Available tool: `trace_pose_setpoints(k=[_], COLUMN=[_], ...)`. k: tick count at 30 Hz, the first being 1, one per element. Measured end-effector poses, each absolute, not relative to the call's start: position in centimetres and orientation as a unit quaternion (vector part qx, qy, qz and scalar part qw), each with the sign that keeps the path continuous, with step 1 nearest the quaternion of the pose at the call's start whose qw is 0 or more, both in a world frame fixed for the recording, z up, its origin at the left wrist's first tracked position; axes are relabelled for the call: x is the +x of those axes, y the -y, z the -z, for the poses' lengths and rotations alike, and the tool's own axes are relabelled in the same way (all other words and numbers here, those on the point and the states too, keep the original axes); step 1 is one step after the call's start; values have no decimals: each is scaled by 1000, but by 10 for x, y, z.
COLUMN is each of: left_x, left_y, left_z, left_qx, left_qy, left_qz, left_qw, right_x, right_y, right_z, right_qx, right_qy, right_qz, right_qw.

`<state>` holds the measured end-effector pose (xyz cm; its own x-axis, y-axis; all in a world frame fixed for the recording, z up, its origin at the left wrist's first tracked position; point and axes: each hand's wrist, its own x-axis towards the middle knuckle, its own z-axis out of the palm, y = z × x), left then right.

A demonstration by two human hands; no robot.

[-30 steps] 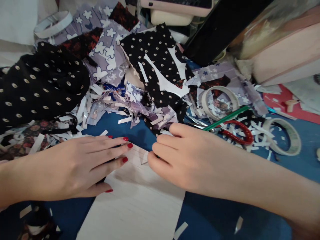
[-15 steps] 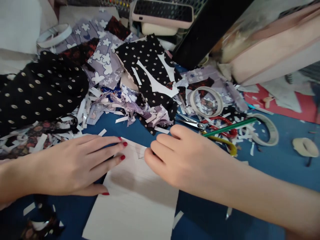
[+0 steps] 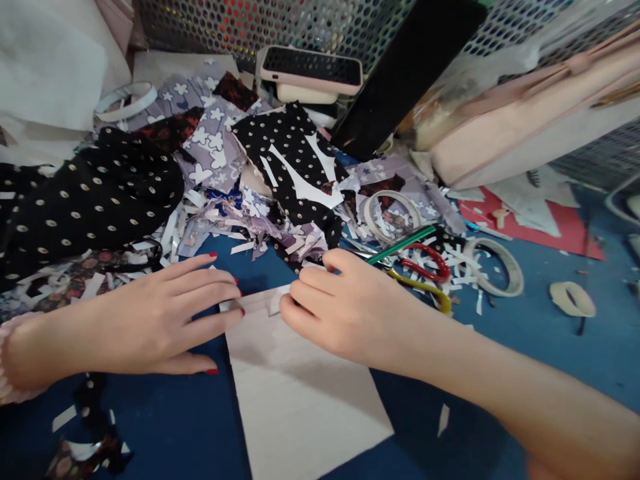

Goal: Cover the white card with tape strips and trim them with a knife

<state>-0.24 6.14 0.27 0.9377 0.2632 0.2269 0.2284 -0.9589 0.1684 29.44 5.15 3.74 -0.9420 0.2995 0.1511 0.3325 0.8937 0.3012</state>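
Observation:
A sheet of white paper (image 3: 305,400) lies on the blue table, with a small pencil-like outline near its top edge. My left hand (image 3: 155,313) is open, fingers spread, its fingertips at the sheet's upper left edge. At the top of the sheet, my right hand (image 3: 345,307) is closed around a green pencil (image 3: 405,243), whose upper end sticks out behind the knuckles. Its tip is hidden by the fingers. Just beyond the right hand lie scissors (image 3: 430,263) with red and yellow handles, partly covered by the pencil and hand.
Fabric scraps, including black dotted cloth (image 3: 90,187), and white paper strips are heaped at the back. Tape rolls (image 3: 493,267) lie to the right. A phone (image 3: 313,70) rests before a perforated metal screen (image 3: 200,30). A pink bag (image 3: 525,113) stands at the back right.
The paper has turned, its lower end swinging to the right. The pencil in my right hand has shifted left and now crosses the scissors differently. My left hand's fingers have spread slightly.

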Motion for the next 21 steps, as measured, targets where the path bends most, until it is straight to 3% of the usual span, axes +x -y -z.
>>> trace_pose_setpoints(k=[9,21], left_x=[3,5], left_y=[-60,-59], left_z=[-1,-3], left_qx=[972,972], left_qy=[-131,-141], left_qz=[-126,-130], left_qw=[146,138], right_x=[309,310], right_y=[-54,-52], right_z=[-23,-26], right_qx=[-157,-152], right_qy=[976,978], right_qz=[117,94], right_qw=[97,108])
